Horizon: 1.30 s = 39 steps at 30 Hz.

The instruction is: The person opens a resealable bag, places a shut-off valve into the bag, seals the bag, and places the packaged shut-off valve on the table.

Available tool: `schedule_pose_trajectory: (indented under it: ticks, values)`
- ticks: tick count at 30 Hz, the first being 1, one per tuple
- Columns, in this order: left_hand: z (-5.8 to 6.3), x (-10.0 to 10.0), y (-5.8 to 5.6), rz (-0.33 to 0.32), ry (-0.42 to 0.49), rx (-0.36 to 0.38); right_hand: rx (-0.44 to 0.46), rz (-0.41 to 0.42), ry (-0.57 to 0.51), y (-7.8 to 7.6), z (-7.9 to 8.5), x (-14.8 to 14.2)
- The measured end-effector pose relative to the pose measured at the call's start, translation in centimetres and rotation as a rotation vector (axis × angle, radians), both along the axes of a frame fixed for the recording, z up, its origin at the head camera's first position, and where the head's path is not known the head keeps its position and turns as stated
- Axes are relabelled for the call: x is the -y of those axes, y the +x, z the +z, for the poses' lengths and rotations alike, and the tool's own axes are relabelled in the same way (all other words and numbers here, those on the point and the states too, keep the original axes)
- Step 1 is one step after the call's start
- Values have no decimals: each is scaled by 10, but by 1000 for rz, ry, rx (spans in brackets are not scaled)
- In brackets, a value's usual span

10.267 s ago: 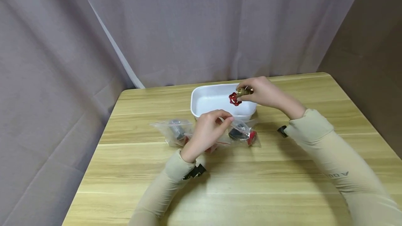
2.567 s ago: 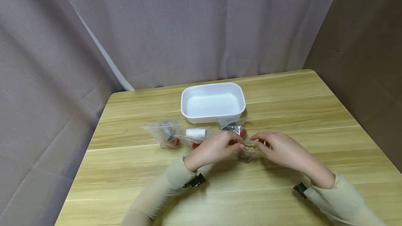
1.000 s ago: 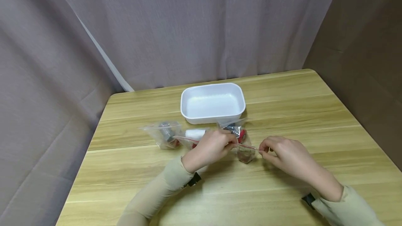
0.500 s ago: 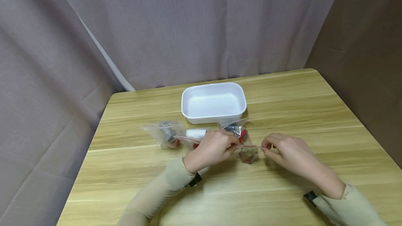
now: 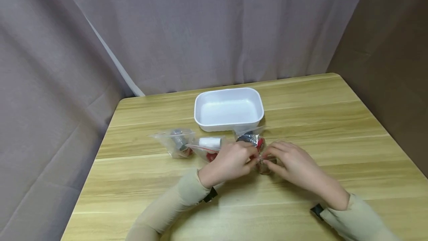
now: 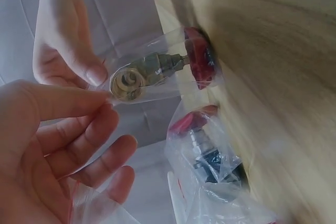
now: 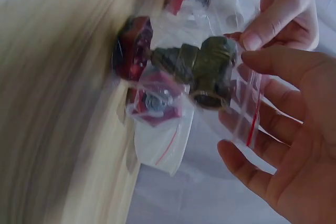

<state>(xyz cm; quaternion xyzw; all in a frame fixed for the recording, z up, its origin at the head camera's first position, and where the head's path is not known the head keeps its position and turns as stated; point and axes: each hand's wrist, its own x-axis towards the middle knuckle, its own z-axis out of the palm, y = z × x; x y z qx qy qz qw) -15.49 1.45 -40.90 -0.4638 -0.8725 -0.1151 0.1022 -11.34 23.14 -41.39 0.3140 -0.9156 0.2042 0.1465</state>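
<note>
A clear zip-lock bag (image 7: 241, 124) with a red seal line holds a brass valve (image 6: 157, 69) with a red handwheel (image 7: 134, 48). The handwheel end points down at the tabletop, and the valve's round opening faces sideways near the seal. My left hand (image 5: 234, 161) pinches the bag's top edge between thumb and finger. Close beside it, my right hand (image 5: 294, 164) pinches the same edge, the two hands' fingertips nearly meeting. In the head view the fingers cover most of the seal, so whether it is fully pressed together cannot be seen.
Left of the hands lie a bag with a grey fitting (image 5: 179, 142) and one with a white fitting (image 5: 210, 143) and red handwheel. Behind the hands is a bag with a black-and-red valve (image 5: 249, 138). The white tub (image 5: 229, 127) stands at the back.
Ten seconds ago the right hand held the brass valve over the tub; now the valve is inside the bag. Lately the right hand slid from the bag's right end leftward to the left hand.
</note>
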Motion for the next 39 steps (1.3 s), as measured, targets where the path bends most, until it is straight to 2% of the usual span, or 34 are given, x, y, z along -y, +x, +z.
schedule_pose_trajectory:
  ticks: [8, 17, 26, 39]
  values:
    - [-2, 1, 0, -33, 6, 14, -20, 9, -26, 0, -5, 7]
    - [-1, 1, 2, -47, -4, 5, -53, 32, 15, 0, -8, 7]
    - [-3, 1, 3, -51, 9, -34, -162, 94, 68, -2, -9, 4]
    - [-8, 2, 6, -46, 35, -109, -201, 132, 58, -9, -14, -5]
